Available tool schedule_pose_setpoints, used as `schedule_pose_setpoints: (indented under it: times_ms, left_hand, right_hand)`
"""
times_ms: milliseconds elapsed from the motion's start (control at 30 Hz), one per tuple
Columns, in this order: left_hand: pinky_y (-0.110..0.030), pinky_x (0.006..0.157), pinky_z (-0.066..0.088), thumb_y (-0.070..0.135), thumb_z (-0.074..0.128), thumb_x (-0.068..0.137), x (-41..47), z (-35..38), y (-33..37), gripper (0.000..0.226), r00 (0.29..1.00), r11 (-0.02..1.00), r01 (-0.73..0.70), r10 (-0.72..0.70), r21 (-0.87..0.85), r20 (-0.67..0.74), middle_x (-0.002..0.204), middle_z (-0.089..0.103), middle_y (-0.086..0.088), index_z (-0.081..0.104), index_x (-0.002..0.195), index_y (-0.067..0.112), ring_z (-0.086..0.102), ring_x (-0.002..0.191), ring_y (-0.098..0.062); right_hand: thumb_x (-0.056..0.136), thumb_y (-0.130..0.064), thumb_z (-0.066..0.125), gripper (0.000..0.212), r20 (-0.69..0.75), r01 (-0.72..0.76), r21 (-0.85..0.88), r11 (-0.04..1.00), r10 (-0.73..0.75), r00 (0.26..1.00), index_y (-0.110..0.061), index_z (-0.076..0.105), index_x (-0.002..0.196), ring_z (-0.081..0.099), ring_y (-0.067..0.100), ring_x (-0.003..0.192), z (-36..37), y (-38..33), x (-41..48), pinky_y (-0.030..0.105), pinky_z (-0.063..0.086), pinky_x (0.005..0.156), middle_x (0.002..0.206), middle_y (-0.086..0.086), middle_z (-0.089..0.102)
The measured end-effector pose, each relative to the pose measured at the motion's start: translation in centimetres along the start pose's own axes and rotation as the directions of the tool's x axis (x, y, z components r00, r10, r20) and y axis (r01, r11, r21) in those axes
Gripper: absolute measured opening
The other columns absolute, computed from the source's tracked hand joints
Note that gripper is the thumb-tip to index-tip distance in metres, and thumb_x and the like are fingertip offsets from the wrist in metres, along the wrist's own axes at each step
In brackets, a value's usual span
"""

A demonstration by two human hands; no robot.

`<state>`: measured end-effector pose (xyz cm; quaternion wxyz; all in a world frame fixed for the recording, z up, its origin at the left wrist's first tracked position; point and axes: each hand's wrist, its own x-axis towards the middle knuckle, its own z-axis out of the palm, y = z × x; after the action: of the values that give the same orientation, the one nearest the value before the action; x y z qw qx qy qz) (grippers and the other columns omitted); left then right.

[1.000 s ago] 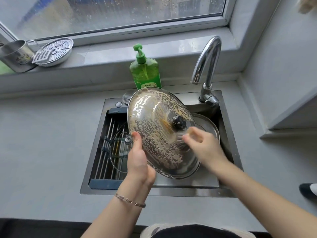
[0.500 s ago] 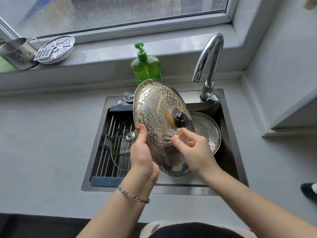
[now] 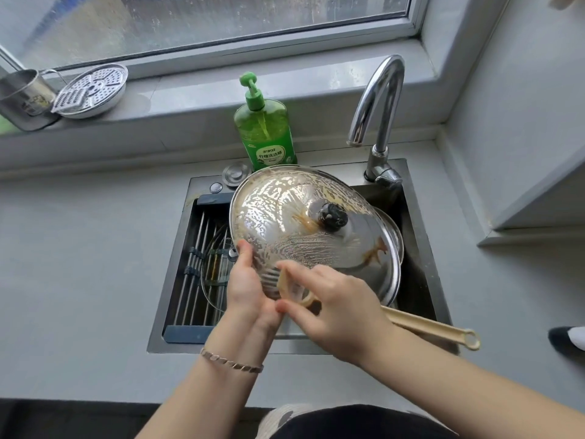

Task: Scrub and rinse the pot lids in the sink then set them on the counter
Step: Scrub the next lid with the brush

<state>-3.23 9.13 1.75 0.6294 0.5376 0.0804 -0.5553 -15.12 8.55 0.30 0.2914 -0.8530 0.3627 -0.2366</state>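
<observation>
Holding a second glass lid point(image 3: 212, 274) on its rack point(image 3: 196, 248), the sink point(image 3: 421, 280) sits under the soapy pot lid point(image 3: 285, 223), tilted above it. Left hand point(image 3: 245, 289) fingers pinch its near-left rim; right hand point(image 3: 335, 302) fingers curl around a brush point(image 3: 427, 326) against that edge.

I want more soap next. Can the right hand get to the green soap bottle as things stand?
Probably not directly: the right hand grips the brush, and the tilted lid stands between it and the soap bottle.
</observation>
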Motion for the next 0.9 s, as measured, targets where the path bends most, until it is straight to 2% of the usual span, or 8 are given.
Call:
schedule_pose_setpoints:
  times_ms: [100,233,333,467,600,667,733,900]
  left_hand:
    - [-0.045,0.069,0.047,0.052,0.031,0.097,-0.4,-0.3,-0.4,0.052,0.999,0.999,0.045,-0.046,-0.013,-0.014,0.093,0.063,-0.019,0.058,0.093,0.007,0.06,0.084,-0.033]
    - [-0.056,0.09,0.041,0.053,0.031,0.096,-0.5,-0.9,-0.5,0.054,0.999,0.997,0.04,-0.042,-0.061,-0.031,0.11,0.057,-0.024,0.051,0.122,0.01,0.054,0.101,-0.039]
    - [-0.051,0.081,0.045,0.052,0.031,0.096,-0.4,-0.8,-0.7,0.052,0.998,0.998,0.008,-0.012,-0.07,-0.066,0.109,0.057,-0.02,0.049,0.126,0.013,0.056,0.092,-0.036]
    - [-0.049,0.072,0.048,0.054,0.038,0.094,0.1,-0.7,-0.3,0.051,0.991,0.994,0.051,-0.063,-0.101,-0.12,0.103,0.062,-0.018,0.053,0.117,0.011,0.059,0.09,-0.035]
    - [-0.06,0.088,0.041,0.05,0.038,0.095,0.8,-2.3,1.2,0.053,0.994,0.98,0.007,-0.029,-0.197,-0.108,0.128,0.054,-0.021,0.046,0.134,0.015,0.052,0.112,-0.041]
    - [-0.055,0.083,0.042,0.045,0.036,0.098,0.6,-2.8,1.3,0.045,0.992,0.969,-0.057,0.027,-0.242,-0.124,0.118,0.058,-0.017,0.049,0.131,0.017,0.056,0.099,-0.035]
    - [-0.052,0.08,0.043,0.043,0.034,0.099,0.6,-2.8,1.1,0.04,0.99,0.965,-0.081,0.05,-0.25,-0.13,0.121,0.059,-0.016,0.052,0.126,0.019,0.056,0.093,-0.033]
    - [-0.054,0.085,0.041,0.044,0.035,0.098,0.8,-2.7,1.2,0.042,0.991,0.968,-0.063,0.032,-0.244,-0.133,0.133,0.054,-0.014,0.053,0.127,0.019,0.053,0.113,-0.035]
  right_hand:
    - [0.079,-0.056,0.045,0.046,0.059,0.085,-0.052,0.995,-0.082,0.995,-0.037,0.054,0.12,0.056,0.014,0.051,-0.9,1.2,-1.5,0.023,0.041,0.044,0.072,-0.007,0.06]
    - [0.077,-0.061,0.039,0.053,0.189,0.067,-0.122,0.99,-0.043,0.981,-0.041,0.053,0.124,0.05,0.01,0.049,-2.1,2.8,-2.9,0.012,0.021,0.044,0.071,-0.01,0.057]
    - [0.075,-0.065,0.03,0.062,0.158,0.008,-0.064,0.998,0.002,0.987,-0.043,0.048,0.13,0.06,0.018,0.066,-1.6,2.8,-2.1,0.023,0.035,0.052,0.082,-0.006,0.061]
    - [0.076,-0.06,0.036,0.056,0.079,0.091,-0.147,0.985,-0.08,0.994,-0.038,0.057,0.122,0.061,0.019,0.059,-0.3,1.1,0.0,0.025,0.043,0.05,0.075,-0.003,0.063]
    - [0.078,-0.064,0.037,0.054,0.174,-0.107,-0.057,0.993,0.116,0.978,-0.044,0.05,0.127,0.062,0.019,0.084,-2.4,4.5,-0.1,0.027,0.042,0.068,0.091,-0.007,0.065]
    - [0.086,-0.051,0.052,0.042,0.148,-0.351,-0.047,0.935,0.354,0.923,-0.041,0.051,0.126,0.059,0.018,0.091,-4.0,7.6,0.9,0.03,0.045,0.076,0.092,-0.011,0.065]
    - [0.087,-0.045,0.055,0.041,0.102,-0.441,0.009,0.897,0.438,0.893,-0.038,0.051,0.128,0.059,0.019,0.097,-4.1,8.5,1.4,0.032,0.046,0.08,0.103,-0.005,0.067]
    - [0.071,-0.07,0.032,0.063,0.242,-0.129,0.003,0.992,0.124,0.962,-0.046,0.048,0.126,0.059,0.01,0.078,-1.3,4.1,-1.5,0.028,0.045,0.07,0.085,-0.012,0.063]
